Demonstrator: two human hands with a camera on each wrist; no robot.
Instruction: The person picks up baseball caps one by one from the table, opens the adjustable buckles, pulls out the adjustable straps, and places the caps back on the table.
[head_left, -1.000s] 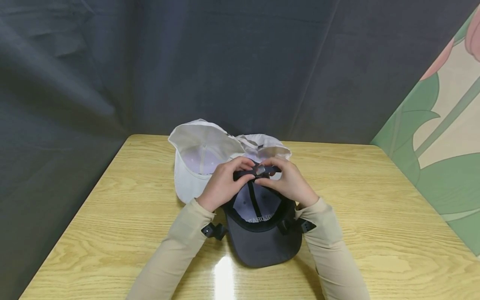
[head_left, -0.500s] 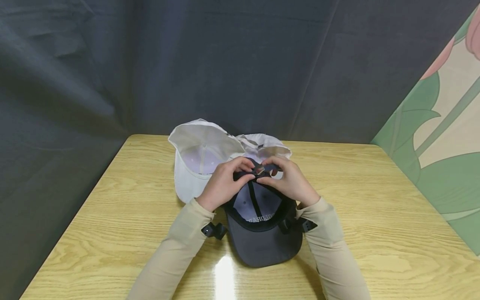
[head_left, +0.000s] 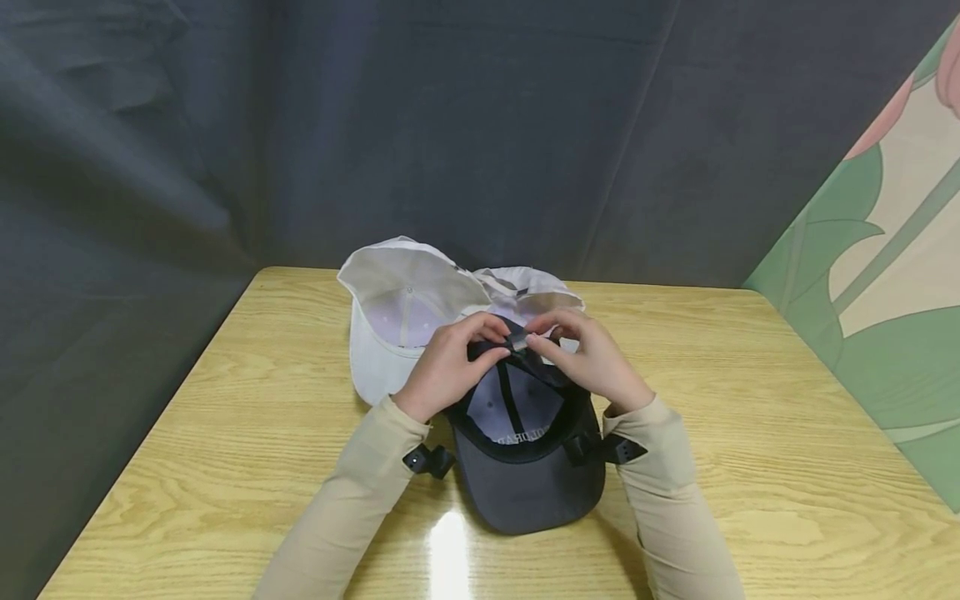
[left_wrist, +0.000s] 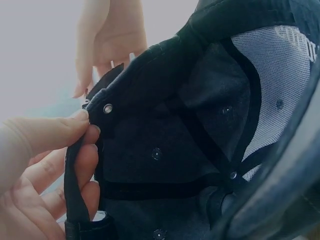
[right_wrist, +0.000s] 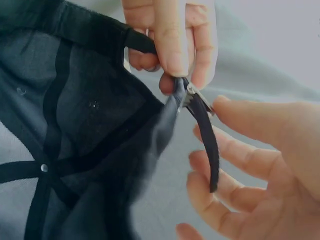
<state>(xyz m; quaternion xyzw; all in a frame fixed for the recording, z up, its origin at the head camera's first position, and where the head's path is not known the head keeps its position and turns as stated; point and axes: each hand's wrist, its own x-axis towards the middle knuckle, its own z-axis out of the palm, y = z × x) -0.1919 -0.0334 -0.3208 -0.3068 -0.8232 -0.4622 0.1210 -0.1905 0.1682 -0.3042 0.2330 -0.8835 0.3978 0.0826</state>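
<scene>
A dark baseball cap [head_left: 525, 492] lies upturned on the table, brim toward me, its inside showing. My left hand [head_left: 450, 362] pinches its back strap [left_wrist: 75, 187] between thumb and fingers, close to a metal buckle [right_wrist: 197, 97]. The buckle's flap is raised in the right wrist view, and the loose strap end [right_wrist: 212, 160] hangs down past it. My right hand [head_left: 588, 354] has its thumb at the flap's edge, with its fingers curled behind the strap end. In the left wrist view the right hand is partly hidden behind the cap.
Two white caps [head_left: 375, 367] [head_left: 540, 283] lie upturned behind the dark cap, near the table's far edge. The wooden table [head_left: 750, 467] reaches to a dark cloth backdrop [head_left: 450, 142]. A floral panel [head_left: 885, 250] stands at the right.
My right hand has shifted slightly to the right, and its thumb has moved up from below the strap onto the buckle. The strap end now hangs lower. My left hand keeps its hold.
</scene>
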